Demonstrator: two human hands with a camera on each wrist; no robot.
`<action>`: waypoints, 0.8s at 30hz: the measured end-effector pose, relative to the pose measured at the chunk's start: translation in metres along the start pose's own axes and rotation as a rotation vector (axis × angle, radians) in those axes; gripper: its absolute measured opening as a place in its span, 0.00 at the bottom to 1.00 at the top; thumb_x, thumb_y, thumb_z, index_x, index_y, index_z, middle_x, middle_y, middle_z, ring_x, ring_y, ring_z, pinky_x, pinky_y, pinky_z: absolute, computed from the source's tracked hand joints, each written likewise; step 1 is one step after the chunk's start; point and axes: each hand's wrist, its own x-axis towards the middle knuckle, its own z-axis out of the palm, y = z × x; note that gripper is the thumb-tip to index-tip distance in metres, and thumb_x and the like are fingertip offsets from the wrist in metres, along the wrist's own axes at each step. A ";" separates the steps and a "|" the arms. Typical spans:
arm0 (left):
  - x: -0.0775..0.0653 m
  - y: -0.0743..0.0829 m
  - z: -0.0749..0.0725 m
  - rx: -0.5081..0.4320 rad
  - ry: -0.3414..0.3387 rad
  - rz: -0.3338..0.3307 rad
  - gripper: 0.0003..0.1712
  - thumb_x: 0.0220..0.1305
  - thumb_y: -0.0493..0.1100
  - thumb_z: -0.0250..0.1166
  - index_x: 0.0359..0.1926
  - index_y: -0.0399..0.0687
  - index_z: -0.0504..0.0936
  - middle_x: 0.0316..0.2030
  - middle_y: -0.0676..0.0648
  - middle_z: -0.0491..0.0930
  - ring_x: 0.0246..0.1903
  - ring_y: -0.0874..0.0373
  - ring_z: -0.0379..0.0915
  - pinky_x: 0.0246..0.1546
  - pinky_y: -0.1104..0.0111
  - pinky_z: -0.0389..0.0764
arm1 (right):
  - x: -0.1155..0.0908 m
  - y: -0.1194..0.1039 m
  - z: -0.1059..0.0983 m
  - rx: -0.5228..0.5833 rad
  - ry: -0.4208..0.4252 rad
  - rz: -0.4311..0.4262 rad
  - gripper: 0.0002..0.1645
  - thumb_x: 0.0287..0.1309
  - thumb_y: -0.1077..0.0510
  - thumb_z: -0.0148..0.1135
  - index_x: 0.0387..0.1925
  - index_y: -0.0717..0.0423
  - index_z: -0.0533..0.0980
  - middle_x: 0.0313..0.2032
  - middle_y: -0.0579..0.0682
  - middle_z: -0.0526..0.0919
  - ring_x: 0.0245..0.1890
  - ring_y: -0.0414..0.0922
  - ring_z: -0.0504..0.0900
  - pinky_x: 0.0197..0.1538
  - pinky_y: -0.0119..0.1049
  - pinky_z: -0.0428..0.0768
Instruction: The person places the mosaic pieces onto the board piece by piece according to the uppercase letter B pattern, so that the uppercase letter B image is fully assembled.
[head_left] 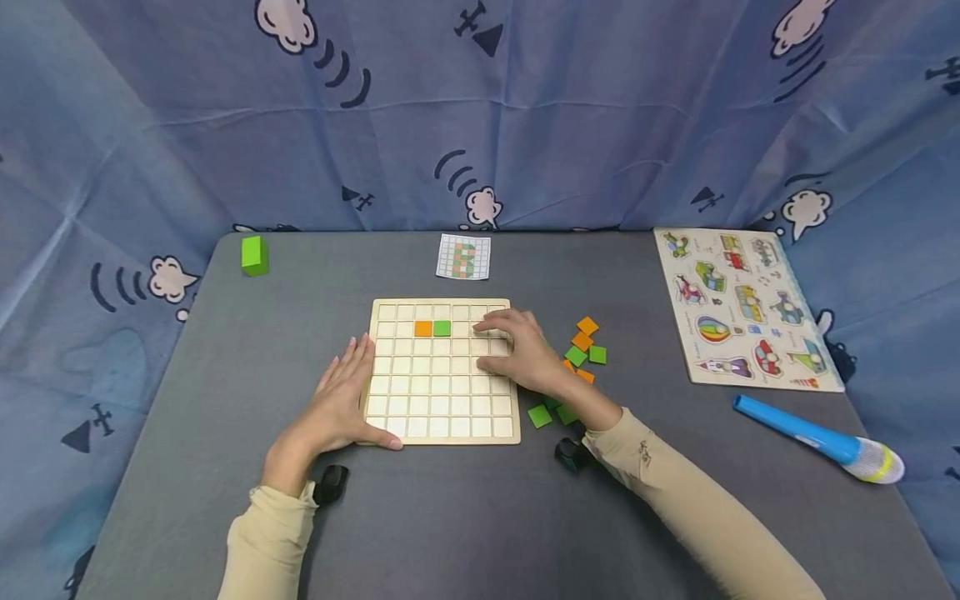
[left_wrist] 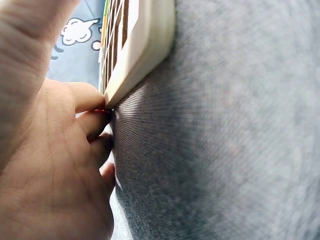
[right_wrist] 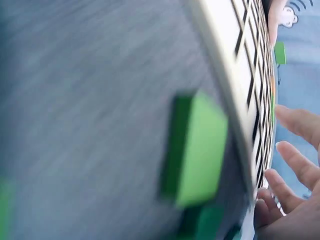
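Observation:
A wooden grid board (head_left: 441,427) with pale square cells lies on the grey table. In one of its upper rows an orange tile (head_left: 423,328) and a green tile (head_left: 442,328) sit side by side. My left hand (head_left: 341,408) rests against the board's left edge, fingers extended and thumb by the lower left corner. Over the right side of the board is my right hand (head_left: 521,350), thumb and fingers apart, with no tile visible between them. Loose orange tiles (head_left: 587,326) and green tiles (head_left: 539,416) lie right of the board, some hidden under the right forearm.
Behind the board lies a small card (head_left: 463,257) printed with a coloured grid pattern. A green block (head_left: 255,256) stands at the back left. On the right are a picture puzzle board (head_left: 697,346) and a blue toy microphone (head_left: 798,430). A patterned curtain (head_left: 570,167) hangs behind the table.

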 end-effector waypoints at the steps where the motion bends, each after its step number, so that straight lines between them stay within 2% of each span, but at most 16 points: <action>1: 0.000 0.000 0.000 -0.002 0.001 -0.001 0.92 0.25 0.69 0.84 0.79 0.37 0.35 0.79 0.39 0.32 0.79 0.45 0.25 0.76 0.47 0.34 | -0.003 0.003 -0.004 -0.005 0.000 0.009 0.29 0.55 0.58 0.75 0.59 0.54 0.79 0.67 0.56 0.69 0.64 0.57 0.61 0.64 0.60 0.63; 7: -0.001 0.000 -0.001 -0.009 -0.003 -0.006 0.92 0.25 0.69 0.84 0.79 0.37 0.35 0.80 0.40 0.31 0.79 0.45 0.24 0.76 0.47 0.34 | -0.019 0.022 -0.024 -0.054 -0.025 0.089 0.33 0.57 0.55 0.74 0.64 0.50 0.75 0.73 0.58 0.60 0.70 0.61 0.52 0.65 0.64 0.61; 10: 0.000 -0.001 0.000 -0.008 -0.002 -0.005 0.92 0.25 0.69 0.84 0.79 0.38 0.35 0.80 0.40 0.31 0.79 0.45 0.24 0.76 0.47 0.34 | -0.026 0.032 -0.031 -0.072 -0.029 0.098 0.36 0.57 0.57 0.74 0.66 0.51 0.73 0.72 0.60 0.58 0.70 0.63 0.52 0.64 0.64 0.63; 14: 0.000 -0.001 -0.001 -0.004 -0.002 -0.007 0.92 0.25 0.69 0.84 0.79 0.38 0.34 0.80 0.40 0.31 0.79 0.46 0.24 0.76 0.48 0.34 | -0.033 0.039 -0.038 -0.077 0.007 0.103 0.37 0.54 0.63 0.74 0.66 0.54 0.73 0.63 0.61 0.66 0.61 0.60 0.64 0.59 0.57 0.71; 17: 0.000 -0.002 0.000 0.000 -0.004 -0.008 0.92 0.25 0.69 0.84 0.79 0.38 0.34 0.80 0.41 0.31 0.79 0.46 0.24 0.76 0.48 0.34 | -0.036 0.041 -0.040 -0.075 0.039 0.119 0.34 0.54 0.65 0.74 0.64 0.56 0.75 0.52 0.58 0.74 0.50 0.54 0.73 0.50 0.48 0.76; 20: 0.000 -0.002 0.000 -0.004 -0.005 -0.004 0.92 0.25 0.70 0.84 0.79 0.38 0.35 0.80 0.41 0.31 0.79 0.46 0.24 0.76 0.48 0.34 | -0.038 0.043 -0.041 -0.082 0.064 0.115 0.31 0.54 0.66 0.73 0.60 0.58 0.77 0.44 0.56 0.78 0.42 0.49 0.75 0.44 0.41 0.76; 24: 0.001 -0.002 0.001 -0.007 -0.002 0.004 0.91 0.25 0.70 0.84 0.79 0.38 0.35 0.80 0.41 0.32 0.79 0.47 0.24 0.76 0.48 0.34 | -0.039 0.043 -0.041 -0.078 0.082 0.107 0.26 0.54 0.67 0.73 0.56 0.59 0.78 0.39 0.54 0.78 0.37 0.47 0.75 0.40 0.37 0.76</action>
